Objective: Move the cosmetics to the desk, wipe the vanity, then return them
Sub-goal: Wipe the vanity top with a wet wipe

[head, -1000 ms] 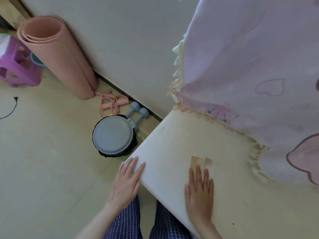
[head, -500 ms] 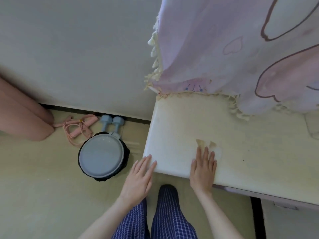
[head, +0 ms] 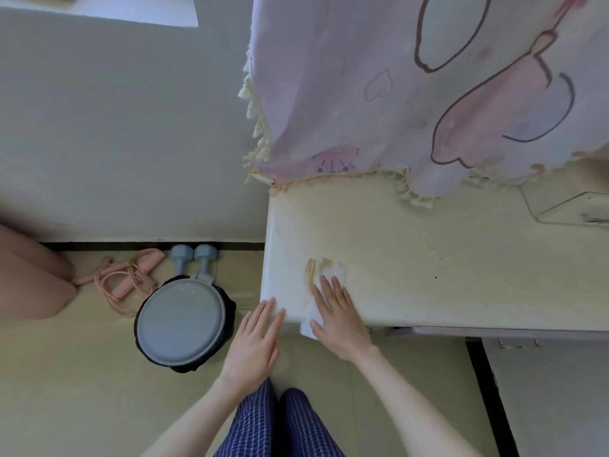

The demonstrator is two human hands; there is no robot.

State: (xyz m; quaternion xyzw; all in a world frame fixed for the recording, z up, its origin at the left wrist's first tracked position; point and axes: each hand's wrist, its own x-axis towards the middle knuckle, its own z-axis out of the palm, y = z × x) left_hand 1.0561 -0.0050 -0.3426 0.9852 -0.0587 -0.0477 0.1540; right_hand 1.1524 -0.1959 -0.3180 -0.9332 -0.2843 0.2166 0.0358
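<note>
With both hands flat, the right hand [head: 339, 319] pressing the stained white paper wipe [head: 326, 275], left hand [head: 255, 341] steadying the cream worktop [head: 428, 258], we should wipe evenly.

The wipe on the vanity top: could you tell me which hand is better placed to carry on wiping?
Probably the right hand: it lies flat on the wipe on the vanity top. The left hand only rests at the front corner, off the wipe.

smooth matt vanity top [head: 428, 258], stained paper wipe [head: 333, 270], thin printed cloth curtain [head: 362, 77] — fringed hem
</note>
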